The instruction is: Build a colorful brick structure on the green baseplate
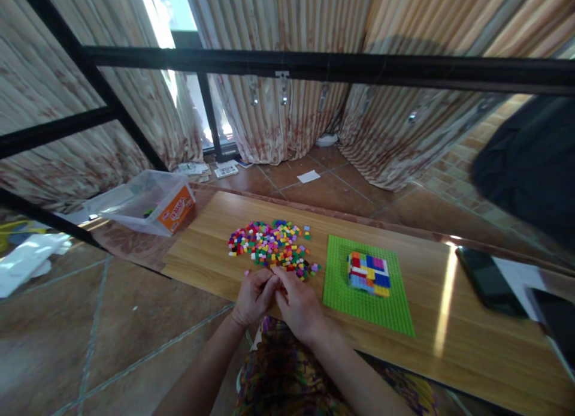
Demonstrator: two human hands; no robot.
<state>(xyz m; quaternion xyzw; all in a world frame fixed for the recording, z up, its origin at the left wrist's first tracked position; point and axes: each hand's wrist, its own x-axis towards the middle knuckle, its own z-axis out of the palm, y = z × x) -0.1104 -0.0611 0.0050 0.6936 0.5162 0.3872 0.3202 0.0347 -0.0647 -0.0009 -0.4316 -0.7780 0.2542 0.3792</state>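
My left hand (pixel 254 296) and my right hand (pixel 297 301) meet at the near edge of the wooden board, fingertips together. The fingers of both are curled in a pinch, and whatever lies between them is hidden. Just beyond them spreads a loose pile of small toy bricks (pixel 269 242) in many colours. To the right of my hands lies a green baseplate (pixel 335 284). On it stands a low block of joined bricks (pixel 369 275) in red, white, blue, yellow and orange.
A clear plastic bin (pixel 148 194) with an orange label stands left of the wooden board (pixel 202 242). Dark flat devices (pixel 489 281) and white paper (pixel 516 278) lie at the right end. A black metal bar (pixel 314 65) crosses in front of the curtains (pixel 287 122).
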